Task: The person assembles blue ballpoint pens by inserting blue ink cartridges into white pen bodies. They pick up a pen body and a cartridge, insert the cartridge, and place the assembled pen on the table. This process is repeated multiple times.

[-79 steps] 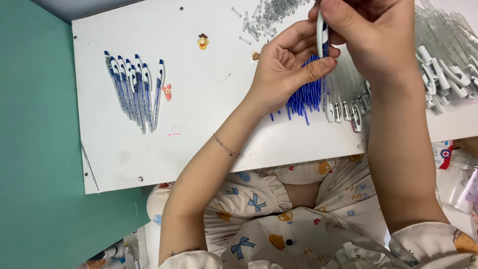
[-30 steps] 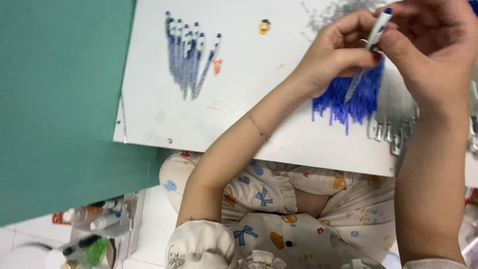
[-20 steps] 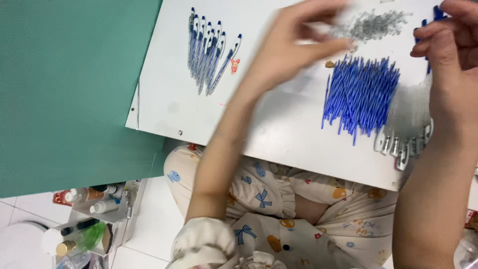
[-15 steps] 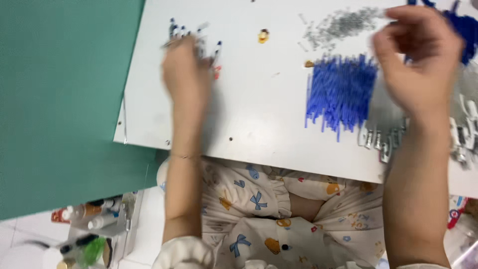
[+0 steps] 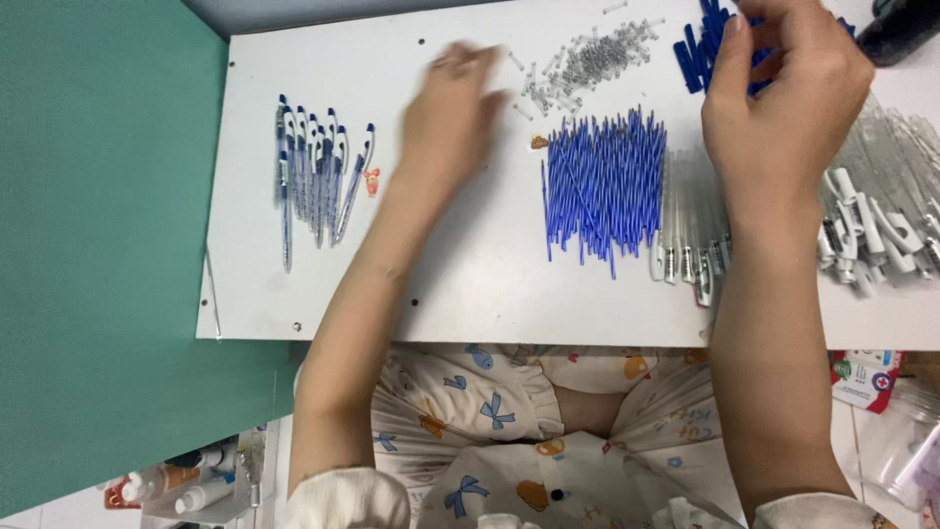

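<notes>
Left hand point(image 5: 450, 103) hovers blurred; right hand point(image 5: 783, 88) fingers blue caps point(image 5: 700, 44).

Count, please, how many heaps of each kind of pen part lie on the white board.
Finished pens: 1
Blue refills: 1
Small springs: 1
Blue caps: 1, under the right hand
Clear barrels: 1, partly hidden
Total: 5

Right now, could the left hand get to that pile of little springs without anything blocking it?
Probably yes. The left hand hovers over the white board just beside the springs, with only bare board between them.
</notes>
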